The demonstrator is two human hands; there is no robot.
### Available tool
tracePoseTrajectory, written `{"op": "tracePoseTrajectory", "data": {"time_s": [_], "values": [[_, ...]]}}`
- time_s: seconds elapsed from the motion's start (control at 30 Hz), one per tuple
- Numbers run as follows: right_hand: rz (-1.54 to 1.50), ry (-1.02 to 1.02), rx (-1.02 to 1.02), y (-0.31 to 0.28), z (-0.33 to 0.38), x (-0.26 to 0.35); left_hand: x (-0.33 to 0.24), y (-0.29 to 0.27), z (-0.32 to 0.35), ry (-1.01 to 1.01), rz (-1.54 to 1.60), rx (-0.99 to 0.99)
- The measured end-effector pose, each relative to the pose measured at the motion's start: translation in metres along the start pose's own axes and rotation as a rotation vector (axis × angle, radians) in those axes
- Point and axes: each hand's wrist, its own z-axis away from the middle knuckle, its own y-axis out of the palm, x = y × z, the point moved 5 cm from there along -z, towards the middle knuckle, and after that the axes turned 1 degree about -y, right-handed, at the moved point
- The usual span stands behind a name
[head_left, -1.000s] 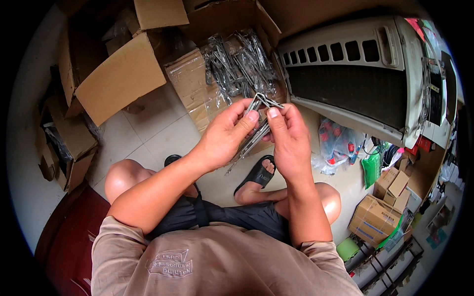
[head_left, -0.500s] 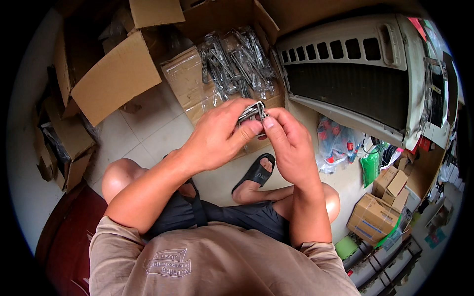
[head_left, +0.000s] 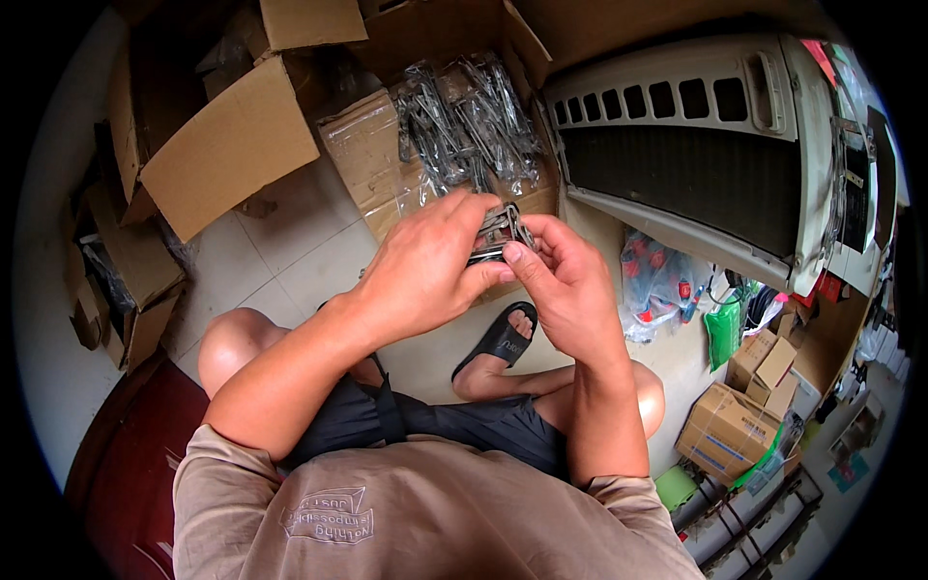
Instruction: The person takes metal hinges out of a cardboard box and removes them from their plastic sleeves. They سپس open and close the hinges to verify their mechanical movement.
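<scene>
Between my two hands is a small, shiny metal piece with a frame-like shape (head_left: 498,230), perhaps a bracket or hinge; its exact kind cannot be made out. My left hand (head_left: 425,256) is closed around its left side, with the thumb below. The right hand (head_left: 570,280) pinches the right end between thumb and bent fingers. Part of the metal piece is hidden behind the fingers. Just beyond my hands, several long metal parts in clear plastic bags (head_left: 469,121) lie in an open cardboard box (head_left: 358,159).
Open cardboard cartons (head_left: 227,145) stand at the far left. At the right is a large pale cabinet-like unit with a row of square openings (head_left: 677,97). Nearer are a clear bag with red items (head_left: 657,280), a green packet (head_left: 723,329) and a taped carton (head_left: 730,430).
The metal piece has turned in my hands and shows more of its frame. My right thumb and fingers have shifted slightly along it. The bagged parts stay where they were.
</scene>
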Motion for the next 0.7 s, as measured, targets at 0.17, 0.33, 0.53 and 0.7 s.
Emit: {"op": "tracePoseTrajectory", "data": {"time_s": [0.17, 0.33, 0.53, 0.7], "values": [[0.034, 0.039, 0.002, -0.001, 0.002, -0.001, -0.001, -0.002, 0.002, 0.015, 0.046, 0.022], [-0.081, 0.111, 0.039, 0.001, 0.001, 0.000, 0.000, -0.003, 0.004, -0.049, 0.054, 0.074], [-0.043, 0.114, 0.060, 0.004, -0.003, 0.002, -0.001, -0.004, 0.005, -0.073, 0.008, 0.043], [-0.207, 0.128, 0.072, 0.008, -0.010, -0.011, 0.002, -0.004, 0.003, -0.124, 0.013, 0.030]]}}
